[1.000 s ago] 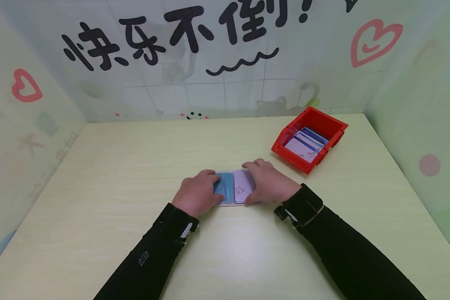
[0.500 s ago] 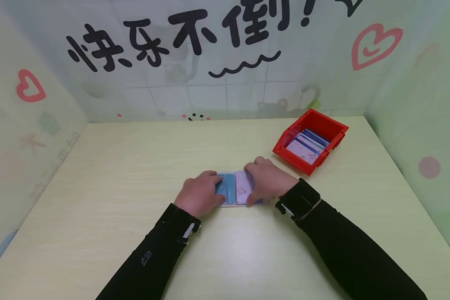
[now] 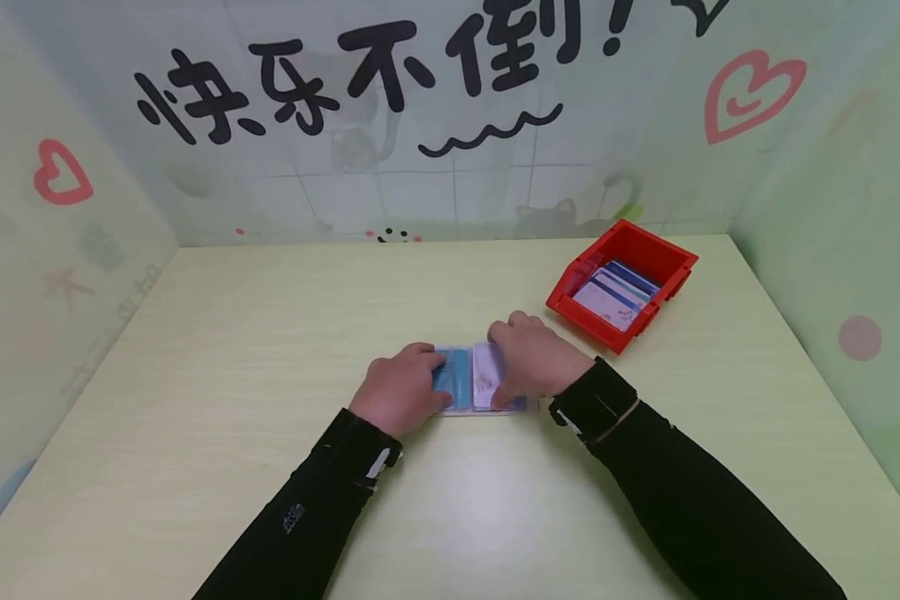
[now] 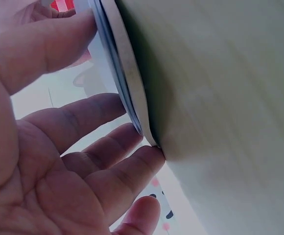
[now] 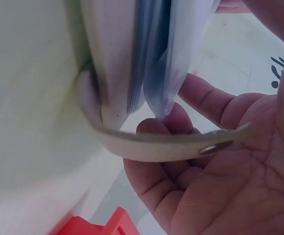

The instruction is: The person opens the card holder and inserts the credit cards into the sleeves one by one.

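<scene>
Indoors, pale wooden table (image 3: 217, 350); decorated walls (image 3: 450, 167).

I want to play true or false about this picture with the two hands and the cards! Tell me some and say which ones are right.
1. Both hands rest on a card holder lying open on the table. True.
2. The red bin is empty. False: it holds a stack of cards.
3. The red bin sits to the right of the hands, farther back. True.
4. The left hand is lifting a card high in the air. False: it lies on the holder's blue page.
5. The right hand is on the holder's right side. True.
6. The sleeves are white. False: they are black.
</scene>
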Demonstrator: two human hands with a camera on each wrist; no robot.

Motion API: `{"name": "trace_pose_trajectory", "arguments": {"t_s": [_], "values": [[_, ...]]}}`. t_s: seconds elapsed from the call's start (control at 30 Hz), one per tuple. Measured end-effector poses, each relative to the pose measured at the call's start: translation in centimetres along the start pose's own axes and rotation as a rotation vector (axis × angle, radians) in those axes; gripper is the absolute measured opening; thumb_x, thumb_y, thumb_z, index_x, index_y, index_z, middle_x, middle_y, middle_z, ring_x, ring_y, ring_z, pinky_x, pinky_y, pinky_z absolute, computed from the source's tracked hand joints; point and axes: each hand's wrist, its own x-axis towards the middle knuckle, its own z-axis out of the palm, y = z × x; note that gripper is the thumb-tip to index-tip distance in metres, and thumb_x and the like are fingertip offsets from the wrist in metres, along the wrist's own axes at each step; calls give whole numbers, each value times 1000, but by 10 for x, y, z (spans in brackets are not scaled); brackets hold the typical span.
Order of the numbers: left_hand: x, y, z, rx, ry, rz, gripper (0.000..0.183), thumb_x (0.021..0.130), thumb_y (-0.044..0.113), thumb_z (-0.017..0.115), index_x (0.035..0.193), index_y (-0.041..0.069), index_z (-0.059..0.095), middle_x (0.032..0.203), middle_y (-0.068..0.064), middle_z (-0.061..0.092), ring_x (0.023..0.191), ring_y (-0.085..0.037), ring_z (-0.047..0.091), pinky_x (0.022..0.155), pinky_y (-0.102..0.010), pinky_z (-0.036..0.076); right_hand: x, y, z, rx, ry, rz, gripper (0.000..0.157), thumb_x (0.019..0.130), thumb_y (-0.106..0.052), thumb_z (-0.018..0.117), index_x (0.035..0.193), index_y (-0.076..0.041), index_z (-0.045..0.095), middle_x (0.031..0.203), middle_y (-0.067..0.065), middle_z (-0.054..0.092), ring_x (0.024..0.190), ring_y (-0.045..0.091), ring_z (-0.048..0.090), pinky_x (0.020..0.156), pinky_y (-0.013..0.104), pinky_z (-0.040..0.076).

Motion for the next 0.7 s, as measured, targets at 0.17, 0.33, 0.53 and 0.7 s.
{"name": "trace_pose_trajectory", "arguments": {"t_s": [0.17, 0.33, 0.53, 0.7], "values": [[0, -1, 1, 3, 0, 0, 57, 96, 35, 76, 145, 8, 64, 154, -14, 56, 128, -30, 64, 99, -55, 54, 1, -1, -1, -14, -2, -1, 92, 65, -39, 101, 140, -12, 56, 119, 6, 58, 105, 21, 56, 90, 34, 61], [1, -1, 1, 8, 6, 2, 57, 96, 35, 76, 145, 8, 65, 154, -13, 56, 128, -30, 64, 99, -55, 54, -1, -1, -2, -6, -6, 1, 90, 66, -40, 101, 139, -12, 57, 117, 5, 60, 104, 20, 57, 91, 33, 60], [2, 0, 2, 21, 1, -7, 57, 96, 36, 76, 145, 9, 65, 154, -14, 56, 129, -29, 64, 99, -55, 54, 2, 1, -3, -26, -26, -7, 90, 66, -42, 100, 139, -12, 57, 115, 5, 61, 103, 20, 58, 91, 33, 61], [1, 0, 1, 9, -2, -18, 58, 96, 36, 76, 145, 9, 64, 154, -14, 56, 126, -30, 65, 100, -55, 53, 9, 1, -5, -63, -59, 20, 90, 63, -47, 100, 134, -14, 57, 110, 3, 60, 101, 21, 57, 89, 32, 59]]}}
